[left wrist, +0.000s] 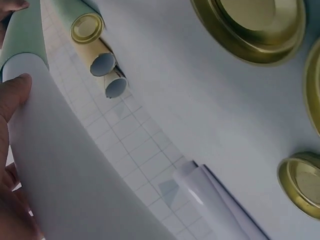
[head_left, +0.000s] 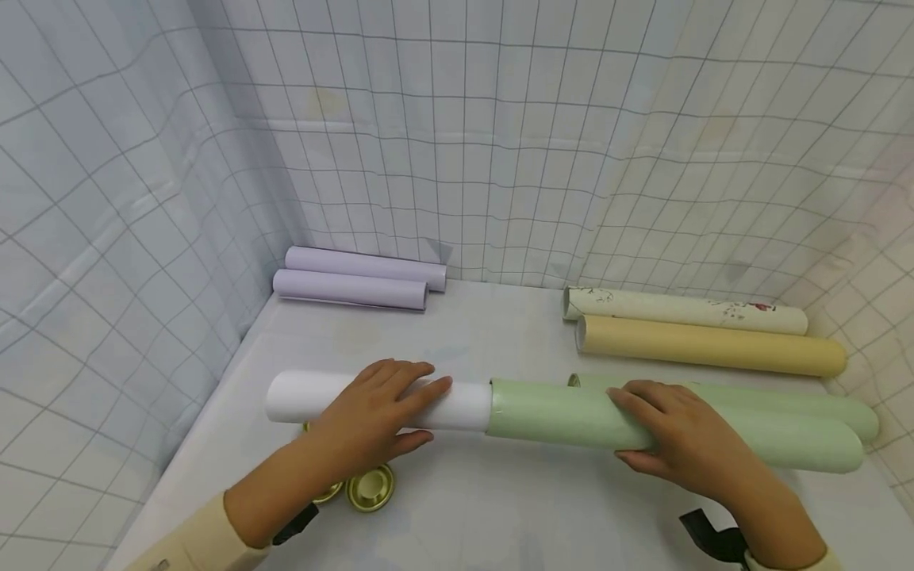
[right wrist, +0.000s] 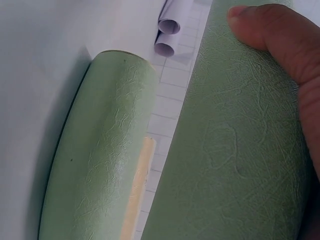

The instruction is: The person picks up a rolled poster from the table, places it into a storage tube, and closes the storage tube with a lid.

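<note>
My left hand (head_left: 378, 408) grips a smooth white roll (head_left: 303, 396), its thumb lying along the near side. The white roll's right end meets the left end of a light green tube (head_left: 550, 412), whose edge laps over it. Around that green tube curls my right hand (head_left: 674, 428), thumb below and fingers over the top. The two pieces form one long line across my front, raised above the table. In the right wrist view the green tube (right wrist: 220, 140) shows a creased, textured surface. Gold round lids (head_left: 370, 487) lie below my left forearm, partly hidden by it.
Behind the held tube lies a second green tube (head_left: 781, 403), with a gold cap (left wrist: 87, 28) in one end. Beyond it are a yellow tube (head_left: 714, 345) and a floral cream tube (head_left: 664, 304). Two lilac rolls (head_left: 350, 288) lie back left. Gridded white sheeting (head_left: 464, 159) surrounds the table.
</note>
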Motion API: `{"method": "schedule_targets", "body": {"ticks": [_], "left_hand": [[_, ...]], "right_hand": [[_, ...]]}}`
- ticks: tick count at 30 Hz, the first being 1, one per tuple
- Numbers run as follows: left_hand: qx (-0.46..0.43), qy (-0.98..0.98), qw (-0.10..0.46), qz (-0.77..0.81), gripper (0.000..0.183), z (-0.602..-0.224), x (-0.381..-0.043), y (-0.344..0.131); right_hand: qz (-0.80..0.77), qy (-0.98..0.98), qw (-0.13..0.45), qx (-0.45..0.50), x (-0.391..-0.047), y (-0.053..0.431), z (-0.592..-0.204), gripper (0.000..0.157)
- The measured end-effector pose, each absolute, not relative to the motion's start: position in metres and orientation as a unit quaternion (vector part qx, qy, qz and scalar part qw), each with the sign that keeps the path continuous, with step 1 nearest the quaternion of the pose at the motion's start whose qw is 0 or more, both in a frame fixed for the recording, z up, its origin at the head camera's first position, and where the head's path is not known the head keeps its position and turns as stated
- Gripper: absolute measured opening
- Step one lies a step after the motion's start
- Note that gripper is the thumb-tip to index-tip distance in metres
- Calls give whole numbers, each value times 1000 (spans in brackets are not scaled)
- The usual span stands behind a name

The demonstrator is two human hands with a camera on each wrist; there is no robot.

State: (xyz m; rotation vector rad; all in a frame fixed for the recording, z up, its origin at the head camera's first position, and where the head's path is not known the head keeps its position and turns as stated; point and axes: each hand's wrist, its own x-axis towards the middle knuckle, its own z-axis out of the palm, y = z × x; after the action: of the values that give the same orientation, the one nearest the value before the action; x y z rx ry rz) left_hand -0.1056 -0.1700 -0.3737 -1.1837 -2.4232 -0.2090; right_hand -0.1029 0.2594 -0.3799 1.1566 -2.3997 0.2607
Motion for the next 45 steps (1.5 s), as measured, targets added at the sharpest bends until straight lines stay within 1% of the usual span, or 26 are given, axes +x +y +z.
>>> {"method": "schedule_targets", "body": {"ticks": [3, 6, 9, 11, 14, 20, 27, 35, 42, 45], "left_hand": [[-411, -882, 217, -78, 75, -372, -102, -187], [-392, -889, 221, -86, 74, -370, -99, -208], [-373, -894, 229, -92, 61, -370, -97, -227], [-362, -897, 234, -95, 56, -371, -96, -238], [-351, -899, 241, -99, 64, -372, -95, -251], [-346, -900, 247, -99, 65, -375, -94, -266], [-349, -896, 255, -103, 62, -377, -95, -267], [-366, -882, 274, -115, 57, -372, -93, -252], [-376, -879, 266, -124, 57, -374, -94, -233], [-384, -876, 256, -142, 54, -375, -95, -226]], "right_hand": [[92, -876, 228, 416, -103, 262, -381, 69], [92, -877, 229, 412, -103, 266, -383, 69], [94, -876, 233, 411, -103, 269, -385, 69], [96, -876, 235, 411, -102, 271, -386, 69], [98, -877, 234, 408, -102, 273, -387, 69], [102, -877, 235, 406, -100, 275, -388, 69], [103, -875, 237, 409, -99, 275, -389, 69], [103, -871, 228, 423, -100, 271, -388, 67], [98, -872, 228, 423, -99, 269, -388, 68], [98, -873, 227, 421, -99, 269, -387, 68]]}}
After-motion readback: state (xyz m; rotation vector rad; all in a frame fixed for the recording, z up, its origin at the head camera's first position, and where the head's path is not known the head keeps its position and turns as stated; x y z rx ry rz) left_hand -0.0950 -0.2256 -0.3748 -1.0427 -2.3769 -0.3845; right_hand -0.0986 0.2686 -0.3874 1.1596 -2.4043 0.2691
